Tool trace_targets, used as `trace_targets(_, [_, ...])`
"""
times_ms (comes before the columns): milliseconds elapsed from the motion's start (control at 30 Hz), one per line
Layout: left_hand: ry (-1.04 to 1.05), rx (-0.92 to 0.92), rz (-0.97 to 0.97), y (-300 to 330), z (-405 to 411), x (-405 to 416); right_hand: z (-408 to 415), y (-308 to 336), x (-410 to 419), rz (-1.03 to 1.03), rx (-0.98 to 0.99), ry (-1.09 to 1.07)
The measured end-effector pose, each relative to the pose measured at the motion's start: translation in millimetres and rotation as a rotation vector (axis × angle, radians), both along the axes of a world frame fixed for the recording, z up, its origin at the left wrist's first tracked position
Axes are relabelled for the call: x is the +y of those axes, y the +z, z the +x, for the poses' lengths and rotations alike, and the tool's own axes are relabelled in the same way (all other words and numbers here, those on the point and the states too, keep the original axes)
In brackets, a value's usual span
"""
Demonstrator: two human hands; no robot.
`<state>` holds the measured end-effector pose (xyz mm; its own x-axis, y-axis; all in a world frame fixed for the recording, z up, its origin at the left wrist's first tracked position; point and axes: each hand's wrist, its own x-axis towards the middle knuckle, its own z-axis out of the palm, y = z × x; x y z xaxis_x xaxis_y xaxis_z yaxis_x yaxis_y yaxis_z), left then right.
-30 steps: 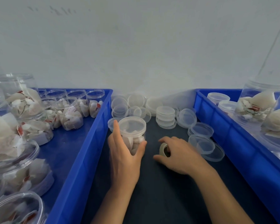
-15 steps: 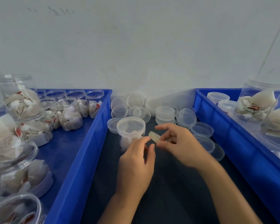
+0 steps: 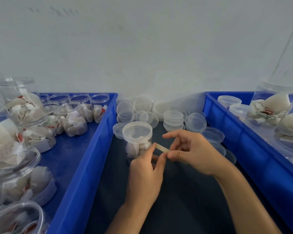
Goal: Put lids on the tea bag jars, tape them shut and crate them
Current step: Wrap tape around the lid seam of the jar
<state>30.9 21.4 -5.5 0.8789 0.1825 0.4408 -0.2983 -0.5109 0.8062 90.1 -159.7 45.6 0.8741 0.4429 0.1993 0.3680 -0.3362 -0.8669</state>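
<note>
The lidded jar [image 3: 137,141] is standing upright on the dark desk [image 3: 184,200] between the two blue crates, just behind the hands, and nobody is steadying it. The right hand [image 3: 193,152] is pinching the small tape roll [image 3: 162,148] in its grip, while the left hand [image 3: 145,173] is picking at the roll's edge with its fingertips. If the tape end is slipping back or folding on itself, the strip may be sticking crooked, and a knock from the knuckles could be tipping the light jar into the loose lids [image 3: 173,119] behind.

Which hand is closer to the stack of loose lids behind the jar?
The right hand. It holds the tape roll just in front of the stack of lids; the left hand is lower and further left, in front of the lidded jar.
</note>
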Motion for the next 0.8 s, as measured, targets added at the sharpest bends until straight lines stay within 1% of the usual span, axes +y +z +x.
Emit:
trace_targets(233, [0.025,-0.004,-0.067,-2.7,5.0,-1.3,2.3,-3.6,-1.8,-0.06,-0.004,-0.001])
trace_targets(500, [0.028,0.062,-0.233,-3.3,7.2,-0.1,1.9,-2.1,-4.4,-0.126,-0.014,0.023])
trace_targets(800, [0.037,0.114,-0.168,-6.4,8.0,2.8,1.4,-1.9,-5.2,-0.238,-0.002,0.042])
